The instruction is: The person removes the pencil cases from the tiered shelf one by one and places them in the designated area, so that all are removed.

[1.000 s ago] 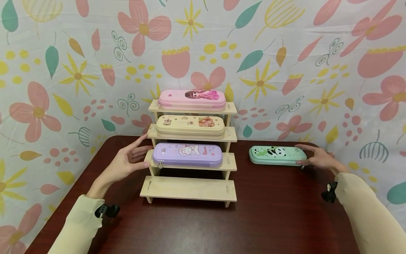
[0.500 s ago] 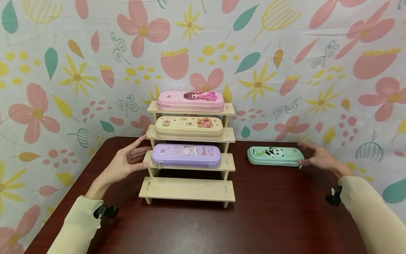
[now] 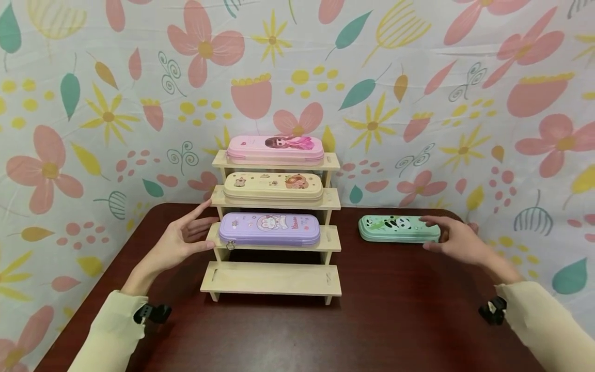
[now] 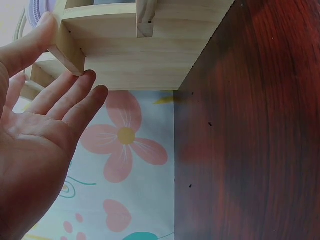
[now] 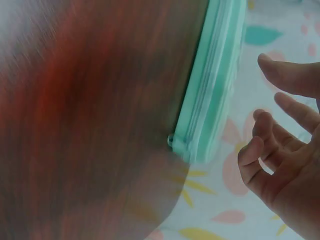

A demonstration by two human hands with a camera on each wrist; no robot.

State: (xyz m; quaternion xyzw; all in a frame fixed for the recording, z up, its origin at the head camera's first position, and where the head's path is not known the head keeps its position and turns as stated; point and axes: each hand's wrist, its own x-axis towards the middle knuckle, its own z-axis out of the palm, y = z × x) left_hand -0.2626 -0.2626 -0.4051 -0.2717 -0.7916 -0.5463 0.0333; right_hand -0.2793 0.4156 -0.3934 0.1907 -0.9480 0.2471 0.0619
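Observation:
A four-step wooden display rack (image 3: 271, 279) stands on the table. From top to bottom, its upper three steps bear a pink pencil case (image 3: 275, 150), a cream one (image 3: 273, 187) and a purple one (image 3: 269, 229); the lowest step is bare. My left hand (image 3: 178, 242) touches the rack's left side with its thumb and fairly straight fingers, the thumb near the purple case's step. At the right lies a mint-green pencil case (image 3: 395, 229) with pandas. My right hand (image 3: 457, 242) hovers at that case's right end, fingers loosely bent; in the right wrist view they are apart from it.
A dark red-brown table (image 3: 297, 336) carries everything. Directly behind it hangs a white cloth (image 3: 362, 62) with flowers and leaves. Each sleeve has a black camera mount (image 3: 153, 313) at the wrist.
My right hand has let go of the mint-green case's right end and now hovers beside it. The left hand stays at the rack. The whole view has shifted slightly.

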